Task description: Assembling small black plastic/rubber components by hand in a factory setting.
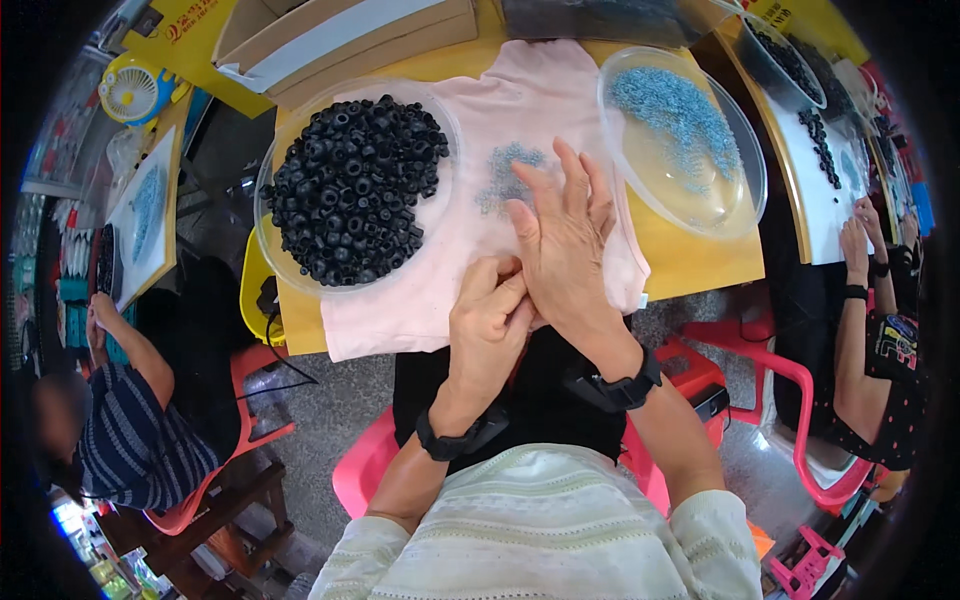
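Observation:
Over the near part of a pale pink garment [390, 315], my left hand [487, 325] is closed, thumb and fingers pinched together. Whatever it may hold is too small or hidden to make out. Beside it, and touching it near the fingertips, my right hand [572, 255] has its fingers spread with nothing seen in them. Just beyond the right fingertips lies a loose pile of small light-blue translucent pieces [497, 188]. To the left, black ring-like parts [350, 190] heap up in a round clear tub [456, 150]. More blue pieces [680, 110] sit in another clear tub [705, 215] at the right.
An open cardboard box [350, 40] stands at the back of the yellow table [700, 262], beside a dark bin [590, 20]. People work at tables on both sides: a striped shirt [140, 430] at left, a dark dotted top [890, 400] at right.

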`<state>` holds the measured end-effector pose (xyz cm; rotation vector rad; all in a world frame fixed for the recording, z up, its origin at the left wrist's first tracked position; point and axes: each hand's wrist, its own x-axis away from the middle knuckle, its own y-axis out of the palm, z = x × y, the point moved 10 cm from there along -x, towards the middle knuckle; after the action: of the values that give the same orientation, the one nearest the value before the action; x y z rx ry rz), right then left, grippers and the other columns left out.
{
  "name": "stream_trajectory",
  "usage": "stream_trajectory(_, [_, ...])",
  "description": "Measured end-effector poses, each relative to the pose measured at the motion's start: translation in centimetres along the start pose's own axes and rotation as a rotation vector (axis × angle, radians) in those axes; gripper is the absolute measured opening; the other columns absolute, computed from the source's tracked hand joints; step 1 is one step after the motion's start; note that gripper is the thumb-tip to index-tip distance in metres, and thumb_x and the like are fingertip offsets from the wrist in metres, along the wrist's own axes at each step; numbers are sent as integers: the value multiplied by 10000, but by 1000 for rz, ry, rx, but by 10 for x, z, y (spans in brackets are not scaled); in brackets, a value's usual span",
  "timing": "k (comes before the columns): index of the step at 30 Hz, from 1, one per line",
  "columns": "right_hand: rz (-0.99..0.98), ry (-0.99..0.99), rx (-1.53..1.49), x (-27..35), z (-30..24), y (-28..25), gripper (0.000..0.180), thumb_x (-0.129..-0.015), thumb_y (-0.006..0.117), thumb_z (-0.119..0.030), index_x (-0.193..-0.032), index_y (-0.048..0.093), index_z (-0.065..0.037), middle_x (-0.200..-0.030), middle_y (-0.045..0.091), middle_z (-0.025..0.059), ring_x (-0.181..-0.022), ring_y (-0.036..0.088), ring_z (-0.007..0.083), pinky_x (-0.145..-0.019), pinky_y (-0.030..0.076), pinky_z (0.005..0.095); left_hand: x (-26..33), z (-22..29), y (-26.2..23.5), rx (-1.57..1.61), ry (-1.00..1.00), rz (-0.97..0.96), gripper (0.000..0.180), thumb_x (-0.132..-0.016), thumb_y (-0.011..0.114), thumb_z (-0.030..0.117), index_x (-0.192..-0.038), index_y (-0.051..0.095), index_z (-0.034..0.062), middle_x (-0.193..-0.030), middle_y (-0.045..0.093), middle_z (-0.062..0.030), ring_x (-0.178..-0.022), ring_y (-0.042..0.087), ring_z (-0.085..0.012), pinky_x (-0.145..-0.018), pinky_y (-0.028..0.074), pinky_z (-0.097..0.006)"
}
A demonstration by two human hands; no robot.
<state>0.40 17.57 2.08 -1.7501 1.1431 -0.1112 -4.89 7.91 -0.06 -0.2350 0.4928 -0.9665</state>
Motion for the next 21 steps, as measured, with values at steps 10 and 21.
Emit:
stream_trajectory(10, [-114, 68, 49, -7, 8, 10, 498, -931, 528, -229, -1397, 427, -87, -1516, 287, 178, -1395, 219, 384, -1142, 159, 494, -5, 2, -7, -13, -43, 25, 343, -659, 688, -113, -987, 690, -11, -969, 614, -118, -900, 618, -276, -748, 509, -330])
stream_trajectory(21, [-303, 163, 83, -13, 12, 21, 567, -917, 493, -187, -1448, 361, -40, -1533, 281, 174, -1420, 205, 363, -1165, 135, 486, 1, -17, 8, 209, -179, -88, 470, -738, 674, -104, -1188, 572, -18, -1109, 551, -154, -808, 591, -214, -665, 520, -279])
